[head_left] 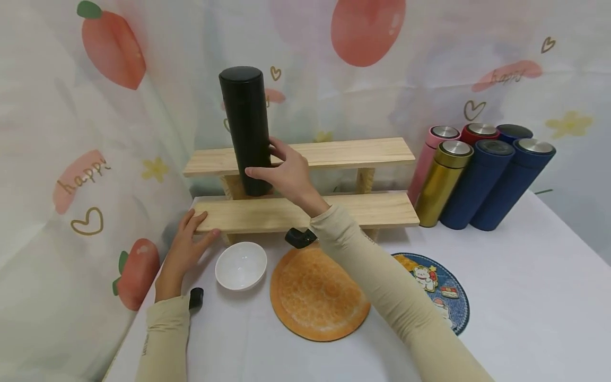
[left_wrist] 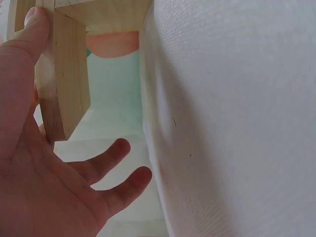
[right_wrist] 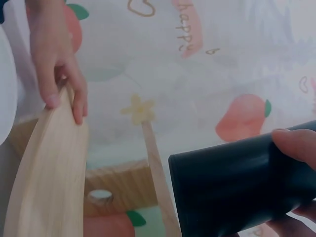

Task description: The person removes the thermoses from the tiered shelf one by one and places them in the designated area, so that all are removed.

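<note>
My right hand [head_left: 288, 172] grips a tall black thermos [head_left: 245, 124] around its lower part. The thermos leans slightly, in front of the upper board of a two-tier wooden shelf [head_left: 267, 215]. Its base shows just above the lower board in the head view; in the right wrist view the base [right_wrist: 197, 197] stands apart from the boards. At the shelf's left end, my left hand [head_left: 187, 246] pinches the lower board between thumb and fingers. In the left wrist view two fingers [left_wrist: 126, 190] of that hand stretch away from the wood [left_wrist: 69, 79].
A white bowl [head_left: 241, 267] sits before the shelf's left part. Beside it lie a round orange-brown mat [head_left: 320, 297] and a blue patterned mat [head_left: 455, 297], partly behind my right sleeve. Several thermoses stand at right, among them a gold one [head_left: 439, 185]. Printed cloth [head_left: 296, 63] hangs behind.
</note>
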The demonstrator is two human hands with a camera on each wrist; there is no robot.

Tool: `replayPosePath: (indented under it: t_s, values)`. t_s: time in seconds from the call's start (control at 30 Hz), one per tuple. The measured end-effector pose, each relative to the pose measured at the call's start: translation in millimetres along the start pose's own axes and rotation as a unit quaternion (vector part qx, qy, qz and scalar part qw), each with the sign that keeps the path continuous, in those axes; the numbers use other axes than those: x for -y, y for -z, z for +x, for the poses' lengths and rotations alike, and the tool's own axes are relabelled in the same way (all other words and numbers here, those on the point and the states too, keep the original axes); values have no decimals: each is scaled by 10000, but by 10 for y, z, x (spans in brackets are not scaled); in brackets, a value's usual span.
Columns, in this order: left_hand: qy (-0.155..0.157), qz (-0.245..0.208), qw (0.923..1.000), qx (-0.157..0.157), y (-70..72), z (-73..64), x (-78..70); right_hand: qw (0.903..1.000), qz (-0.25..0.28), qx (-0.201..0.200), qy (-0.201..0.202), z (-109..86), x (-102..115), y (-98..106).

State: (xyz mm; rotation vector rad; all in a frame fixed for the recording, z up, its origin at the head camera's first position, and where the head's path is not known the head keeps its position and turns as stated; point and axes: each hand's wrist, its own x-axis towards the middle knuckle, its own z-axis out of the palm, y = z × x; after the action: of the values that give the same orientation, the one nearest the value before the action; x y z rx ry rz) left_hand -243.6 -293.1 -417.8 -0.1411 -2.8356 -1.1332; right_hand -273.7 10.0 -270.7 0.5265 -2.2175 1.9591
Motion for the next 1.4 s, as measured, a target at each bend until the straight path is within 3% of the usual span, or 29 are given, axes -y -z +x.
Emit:
replayPosePath:
  t_s: [0.37,0.63,1.4]
  values:
    - [-32,-14,10000,-21,-32,-4,-6,9998,185,-12,33,-246,-120,321]
    - [-30,-17,10000,-14,-22,-12,-13,9991,-381,-174,-22,-446,-175,586]
    - [78,42,9999,104,8,-38,-33,9917,-1069,-654,-302,-925,-315,1306]
